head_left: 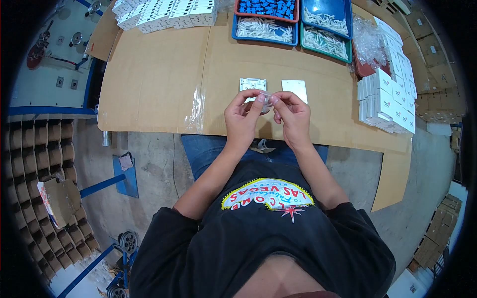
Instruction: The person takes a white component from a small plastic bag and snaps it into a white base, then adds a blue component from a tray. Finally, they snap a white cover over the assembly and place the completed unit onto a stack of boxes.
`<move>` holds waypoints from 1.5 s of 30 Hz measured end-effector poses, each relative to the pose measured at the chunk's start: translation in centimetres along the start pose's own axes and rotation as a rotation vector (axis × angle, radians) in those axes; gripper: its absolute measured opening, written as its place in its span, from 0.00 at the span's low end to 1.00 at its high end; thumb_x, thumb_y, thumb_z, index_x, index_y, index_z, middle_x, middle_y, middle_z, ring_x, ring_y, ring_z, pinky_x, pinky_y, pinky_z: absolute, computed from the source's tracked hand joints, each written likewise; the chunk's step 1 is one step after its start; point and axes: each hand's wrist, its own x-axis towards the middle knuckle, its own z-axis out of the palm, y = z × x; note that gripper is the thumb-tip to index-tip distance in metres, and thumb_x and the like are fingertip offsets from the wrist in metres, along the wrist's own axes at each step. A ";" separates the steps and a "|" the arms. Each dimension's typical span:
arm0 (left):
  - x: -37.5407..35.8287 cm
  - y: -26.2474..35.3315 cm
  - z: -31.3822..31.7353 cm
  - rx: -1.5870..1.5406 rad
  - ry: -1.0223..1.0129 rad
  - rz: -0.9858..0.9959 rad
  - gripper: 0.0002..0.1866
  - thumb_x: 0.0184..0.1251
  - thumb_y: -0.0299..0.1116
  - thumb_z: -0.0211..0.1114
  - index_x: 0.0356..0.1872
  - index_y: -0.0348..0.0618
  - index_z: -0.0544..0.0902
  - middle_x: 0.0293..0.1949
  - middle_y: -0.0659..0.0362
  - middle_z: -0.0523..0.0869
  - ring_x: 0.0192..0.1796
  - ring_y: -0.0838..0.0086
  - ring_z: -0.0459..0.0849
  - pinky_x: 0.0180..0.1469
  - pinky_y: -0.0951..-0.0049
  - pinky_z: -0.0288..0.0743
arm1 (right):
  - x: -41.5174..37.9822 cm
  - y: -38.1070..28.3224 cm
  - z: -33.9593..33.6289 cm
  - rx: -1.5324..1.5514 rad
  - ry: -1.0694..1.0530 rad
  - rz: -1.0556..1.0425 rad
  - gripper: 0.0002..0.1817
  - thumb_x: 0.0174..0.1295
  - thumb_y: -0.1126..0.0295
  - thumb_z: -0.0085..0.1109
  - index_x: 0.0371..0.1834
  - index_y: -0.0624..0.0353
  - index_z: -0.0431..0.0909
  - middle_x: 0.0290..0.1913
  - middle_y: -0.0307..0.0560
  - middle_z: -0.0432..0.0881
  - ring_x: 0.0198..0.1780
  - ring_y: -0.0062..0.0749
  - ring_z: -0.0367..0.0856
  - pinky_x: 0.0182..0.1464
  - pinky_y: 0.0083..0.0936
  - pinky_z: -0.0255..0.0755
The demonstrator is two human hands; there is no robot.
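My left hand (241, 118) and my right hand (294, 119) meet above the near edge of the cardboard-covered table. Pinched between their fingertips is a small clear plastic piece (267, 101); its exact kind is too small to make out. Just beyond my left fingers lies a white plastic housing (253, 83) with its inner fittings showing, partly hidden by that hand. A flat white cover plate (296, 87) rests beyond my right fingers, its lower part covered by them.
At the back stand a red tray of blue parts (239, 14) and blue and green trays (304, 45) of small white parts. Stacked white boxed units (385, 102) line the right edge; more white units (174, 17) sit back left. Crumpled clear plastic (370, 39) lies right.
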 end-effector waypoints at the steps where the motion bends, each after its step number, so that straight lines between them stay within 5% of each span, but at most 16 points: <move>1: 0.0 0.0 0.0 0.005 -0.009 0.000 0.09 0.77 0.29 0.66 0.51 0.35 0.82 0.45 0.56 0.88 0.45 0.75 0.89 0.48 0.72 0.88 | 0.0 0.0 0.0 -0.017 0.003 -0.004 0.08 0.70 0.71 0.69 0.46 0.63 0.85 0.33 0.35 0.83 0.26 0.11 0.71 0.26 0.13 0.63; 17: 0.0 -0.8 -0.1 -0.006 -0.046 0.009 0.09 0.77 0.29 0.66 0.51 0.35 0.80 0.47 0.58 0.86 0.48 0.76 0.86 0.51 0.72 0.86 | 0.1 0.7 -0.3 -0.021 -0.021 -0.017 0.07 0.70 0.71 0.68 0.45 0.62 0.84 0.31 0.33 0.82 0.27 0.10 0.70 0.27 0.12 0.60; 23: 0.1 -1.1 -0.1 -0.004 -0.005 0.001 0.08 0.77 0.28 0.66 0.49 0.35 0.81 0.44 0.58 0.87 0.44 0.77 0.87 0.50 0.73 0.86 | 0.1 0.7 -0.5 -0.045 -0.030 -0.001 0.06 0.71 0.73 0.66 0.47 0.63 0.84 0.35 0.34 0.84 0.33 0.10 0.76 0.31 0.12 0.65; 26: 0.2 -1.0 -0.2 -0.038 -0.046 -0.016 0.08 0.77 0.27 0.66 0.49 0.35 0.81 0.45 0.57 0.87 0.45 0.76 0.88 0.52 0.73 0.86 | 0.1 0.5 -0.1 -0.047 -0.014 -0.054 0.05 0.70 0.74 0.67 0.46 0.62 0.83 0.34 0.34 0.83 0.27 0.10 0.70 0.26 0.12 0.59; 28: 0.2 -0.9 -0.1 -0.075 -0.056 -0.032 0.08 0.76 0.26 0.66 0.50 0.34 0.82 0.45 0.57 0.88 0.46 0.76 0.88 0.52 0.72 0.86 | 0.1 0.5 -0.5 -0.045 -0.058 -0.023 0.05 0.72 0.75 0.64 0.47 0.65 0.83 0.39 0.37 0.85 0.39 0.15 0.81 0.40 0.14 0.74; 45: 0.5 -0.7 -0.4 -0.028 -0.037 -0.057 0.07 0.76 0.23 0.65 0.50 0.34 0.82 0.45 0.56 0.88 0.45 0.76 0.89 0.52 0.73 0.87 | 0.3 0.3 -0.6 -0.054 -0.073 0.019 0.09 0.73 0.73 0.63 0.51 0.64 0.85 0.31 0.34 0.82 0.27 0.11 0.70 0.26 0.13 0.63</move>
